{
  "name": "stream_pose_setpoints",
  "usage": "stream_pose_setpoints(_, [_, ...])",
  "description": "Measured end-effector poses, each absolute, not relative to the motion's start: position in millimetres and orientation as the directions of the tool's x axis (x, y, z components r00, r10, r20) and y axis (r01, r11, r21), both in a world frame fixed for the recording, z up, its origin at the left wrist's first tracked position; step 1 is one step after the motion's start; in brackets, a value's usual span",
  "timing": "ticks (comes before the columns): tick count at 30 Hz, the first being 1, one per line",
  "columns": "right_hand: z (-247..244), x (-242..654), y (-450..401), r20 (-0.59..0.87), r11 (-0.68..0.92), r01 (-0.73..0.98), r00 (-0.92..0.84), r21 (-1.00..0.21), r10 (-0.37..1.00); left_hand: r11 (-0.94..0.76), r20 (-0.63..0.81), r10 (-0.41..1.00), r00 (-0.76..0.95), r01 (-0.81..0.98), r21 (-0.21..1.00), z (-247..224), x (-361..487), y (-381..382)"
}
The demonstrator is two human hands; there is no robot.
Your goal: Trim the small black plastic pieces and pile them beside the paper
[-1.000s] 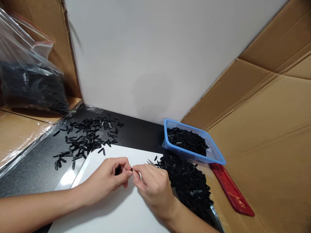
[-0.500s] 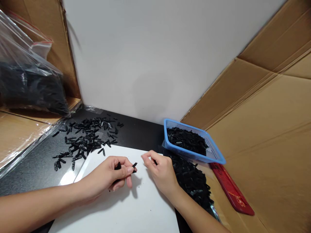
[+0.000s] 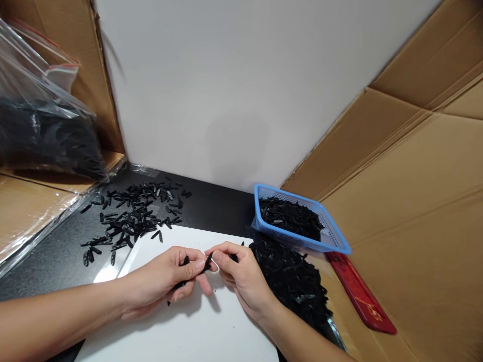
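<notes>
Above a white board [image 3: 181,332], my left hand [image 3: 177,274] pinches a small black piece [image 3: 208,262] between thumb and forefinger, with more black pieces tucked in its palm. My right hand [image 3: 237,271] meets it from the right, its thumb and forefinger closed on the other end of the same piece. A thin white loop [image 3: 216,266] curves out between the two hands. Something dark also shows inside the curled fingers of my right hand.
Loose black pieces [image 3: 132,216] lie on the dark table at the left. A blue basket [image 3: 339,241] of black pieces stands at the right, above a dark heap [image 3: 298,286]. A red object [image 3: 362,296] lies beyond. A clear bag [image 3: 49,136] is at upper left.
My right hand has moved left to my left hand and taken hold of the black piece. The white loop now shows between them.
</notes>
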State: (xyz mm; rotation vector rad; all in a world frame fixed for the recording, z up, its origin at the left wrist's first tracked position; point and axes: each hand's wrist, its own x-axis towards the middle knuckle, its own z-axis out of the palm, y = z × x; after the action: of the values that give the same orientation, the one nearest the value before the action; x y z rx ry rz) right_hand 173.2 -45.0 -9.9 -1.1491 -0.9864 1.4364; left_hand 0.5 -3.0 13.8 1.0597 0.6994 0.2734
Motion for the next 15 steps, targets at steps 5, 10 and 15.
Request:
stream_pose_setpoints(5, [-9.1, 173.0, -44.8, -0.223, -0.206, -0.350, 0.008, -0.914, 0.975, 0.480, -0.414, 0.516, 0.750, 0.147, 0.865, 15.8, 0.9, -2.2])
stream_pose_setpoints(10, [-9.3, 173.9, -43.3, -0.224, -0.202, -0.371, 0.018, -0.907, 0.974, 0.511, -0.439, 0.515, 0.736, 0.148, 0.847, 16.4, 0.8, -1.9])
stream_pose_setpoints(15, [-10.6, 175.6, -43.1, -0.215, -0.195, -0.401, 0.006, -0.895, 0.977, 0.504, -0.429, 0.512, 0.744, 0.144, 0.852, 14.2, 0.3, -1.4])
